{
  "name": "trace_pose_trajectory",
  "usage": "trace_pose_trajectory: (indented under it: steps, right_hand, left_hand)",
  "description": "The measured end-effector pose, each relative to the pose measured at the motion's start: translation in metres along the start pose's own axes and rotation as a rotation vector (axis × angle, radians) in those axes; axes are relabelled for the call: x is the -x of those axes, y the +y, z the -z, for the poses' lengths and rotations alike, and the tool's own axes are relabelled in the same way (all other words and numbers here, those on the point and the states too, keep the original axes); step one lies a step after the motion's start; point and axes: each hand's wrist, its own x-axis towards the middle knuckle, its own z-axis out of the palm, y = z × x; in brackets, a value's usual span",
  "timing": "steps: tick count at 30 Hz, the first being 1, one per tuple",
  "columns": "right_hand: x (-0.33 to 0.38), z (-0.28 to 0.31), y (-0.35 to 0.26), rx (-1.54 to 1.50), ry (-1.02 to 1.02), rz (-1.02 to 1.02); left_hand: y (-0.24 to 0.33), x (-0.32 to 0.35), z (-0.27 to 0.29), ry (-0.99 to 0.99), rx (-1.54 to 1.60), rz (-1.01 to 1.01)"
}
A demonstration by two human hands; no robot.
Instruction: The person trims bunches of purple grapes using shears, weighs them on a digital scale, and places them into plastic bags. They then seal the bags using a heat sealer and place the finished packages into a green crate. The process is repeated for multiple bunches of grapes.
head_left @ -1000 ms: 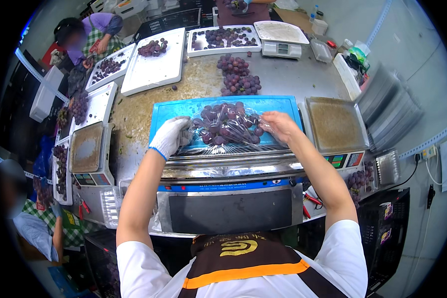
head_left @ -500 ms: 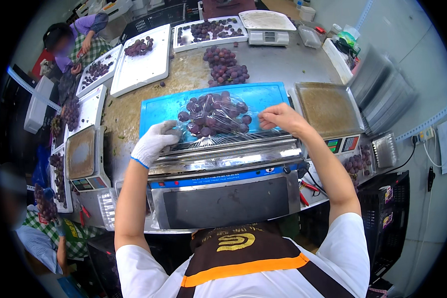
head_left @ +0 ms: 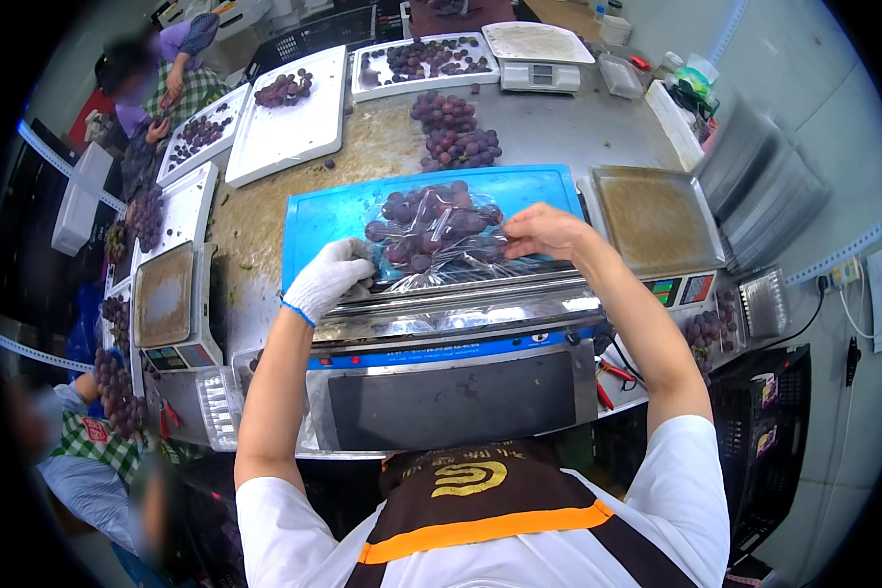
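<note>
A bunch of dark purple grapes [head_left: 431, 227] lies on a blue board [head_left: 314, 220], with clear plastic film [head_left: 412, 282] drawn over it in shiny wrinkles. My left hand [head_left: 335, 274], in a white knit glove with a blue cuff, grips the film at the bunch's left edge, its fingers curled. On the other side my bare right hand [head_left: 542, 233] pinches the film close against the grapes. Just nearer to me is the metal front of a film-wrapping machine [head_left: 451, 318] with a blue control strip. Whether a tray lies under the bunch is hidden.
Scales stand left [head_left: 167, 284], right [head_left: 657, 220] and at the back [head_left: 534, 59]. White trays [head_left: 284, 137] of grapes line the table. Loose bunches [head_left: 456, 132] lie beyond the board. Red-handled snips [head_left: 612, 370] rest at right. Two co-workers [head_left: 171, 59] are at the left.
My right hand has moved left against the grapes, and my left hand a little inward. The film now lies bunched closer round the bunch. The near-left co-worker's grapes have shifted.
</note>
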Motion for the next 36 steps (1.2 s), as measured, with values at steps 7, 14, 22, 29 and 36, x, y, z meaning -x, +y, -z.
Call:
trace_pose_trajectory:
  steps: [7,14,22,29,36]
  right_hand:
    - [-0.002,0.003,0.010,-0.059,-0.046,0.032]
    - [-0.002,0.002,0.020,-0.177,-0.144,0.035]
    - [0.026,-0.021,0.012,-0.183,-0.073,0.010]
    - [0.045,-0.032,0.024,-0.275,-0.053,0.118]
    - [0.104,-0.069,0.035,-0.298,0.028,0.165]
  left_hand:
    - [-0.005,-0.003,0.002,-0.021,0.039,-0.049]
    - [-0.009,-0.003,-0.001,0.013,0.150,-0.079]
    - [-0.007,0.018,-0.009,0.001,0.177,-0.103]
    - [-0.007,0.040,-0.021,0.050,0.233,-0.143]
    - [-0.012,0.084,-0.030,0.037,0.323,-0.162]
